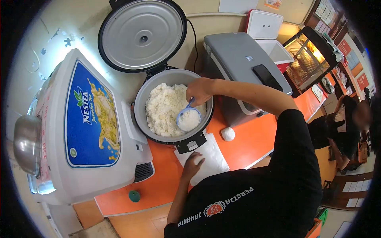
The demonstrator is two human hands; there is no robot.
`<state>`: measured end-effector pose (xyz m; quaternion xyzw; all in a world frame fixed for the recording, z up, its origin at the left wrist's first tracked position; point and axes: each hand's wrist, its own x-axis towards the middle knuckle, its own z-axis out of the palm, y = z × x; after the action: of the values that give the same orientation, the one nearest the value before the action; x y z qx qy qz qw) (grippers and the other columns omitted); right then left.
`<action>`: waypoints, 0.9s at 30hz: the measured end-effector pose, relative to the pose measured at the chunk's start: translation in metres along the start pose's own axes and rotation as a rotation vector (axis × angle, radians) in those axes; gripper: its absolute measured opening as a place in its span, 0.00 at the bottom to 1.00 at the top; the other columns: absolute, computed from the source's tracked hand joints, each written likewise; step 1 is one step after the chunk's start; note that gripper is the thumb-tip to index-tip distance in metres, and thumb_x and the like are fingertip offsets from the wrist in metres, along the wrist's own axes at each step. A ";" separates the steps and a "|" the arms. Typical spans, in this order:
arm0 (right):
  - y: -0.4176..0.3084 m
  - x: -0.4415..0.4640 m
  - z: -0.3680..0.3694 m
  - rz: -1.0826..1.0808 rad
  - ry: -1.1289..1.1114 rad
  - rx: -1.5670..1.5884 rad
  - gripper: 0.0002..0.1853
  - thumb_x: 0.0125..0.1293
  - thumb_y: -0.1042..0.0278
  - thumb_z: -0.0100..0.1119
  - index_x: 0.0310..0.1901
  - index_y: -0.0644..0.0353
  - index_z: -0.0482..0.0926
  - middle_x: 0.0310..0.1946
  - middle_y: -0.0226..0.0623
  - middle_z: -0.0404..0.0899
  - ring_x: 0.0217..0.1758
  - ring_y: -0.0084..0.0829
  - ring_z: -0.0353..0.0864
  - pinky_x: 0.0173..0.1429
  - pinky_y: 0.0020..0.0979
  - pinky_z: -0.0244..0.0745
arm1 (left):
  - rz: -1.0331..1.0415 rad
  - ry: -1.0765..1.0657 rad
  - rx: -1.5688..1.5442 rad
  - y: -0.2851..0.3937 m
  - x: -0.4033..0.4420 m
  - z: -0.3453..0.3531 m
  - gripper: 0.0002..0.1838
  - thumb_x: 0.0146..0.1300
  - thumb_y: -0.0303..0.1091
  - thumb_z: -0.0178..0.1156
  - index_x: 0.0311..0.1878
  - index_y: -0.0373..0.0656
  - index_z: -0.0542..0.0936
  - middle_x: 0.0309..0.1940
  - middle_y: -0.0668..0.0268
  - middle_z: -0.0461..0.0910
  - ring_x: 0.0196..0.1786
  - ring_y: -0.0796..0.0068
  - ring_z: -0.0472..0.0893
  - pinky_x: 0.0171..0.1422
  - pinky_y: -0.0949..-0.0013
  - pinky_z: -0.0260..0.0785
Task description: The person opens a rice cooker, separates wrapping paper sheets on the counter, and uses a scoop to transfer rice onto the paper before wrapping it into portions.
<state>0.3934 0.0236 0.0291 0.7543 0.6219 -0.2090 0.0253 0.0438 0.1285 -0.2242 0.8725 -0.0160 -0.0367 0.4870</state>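
A large open rice cooker [139, 115] holds white rice [166, 104]. My right hand [200, 92] is over its right side, closed on the handle of a blue scoop [189, 119] that is heaped with rice. In front of the cooker, my left hand [192, 166] rests at the white paper sheets [210, 157], fingers bent and apart, with nothing visible in them. A round white rice portion [228, 134] sits on the orange table [249, 137], to the right of the paper.
The cooker's raised lid [143, 35] stands behind. A Nestea dispenser [92, 115] is at left, with a green round object [134, 196] near it. A grey cooler box [234, 51] bears a phone [266, 77]. Another person [341, 123] is at far right.
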 end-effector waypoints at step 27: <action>-0.181 -0.118 0.353 0.563 0.222 0.975 0.25 0.74 0.43 0.56 0.56 0.58 0.84 0.48 0.50 0.86 0.56 0.48 0.84 0.60 0.48 0.76 | -0.126 -0.096 0.445 -0.050 -0.065 0.022 0.77 0.33 0.66 0.81 0.84 0.44 0.50 0.87 0.53 0.38 0.88 0.52 0.36 0.81 0.23 0.29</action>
<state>0.1055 -0.1503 -0.2119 0.8327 0.2278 -0.3762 -0.3363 -0.0234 0.1403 -0.2746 0.9549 0.0077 -0.1041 0.2779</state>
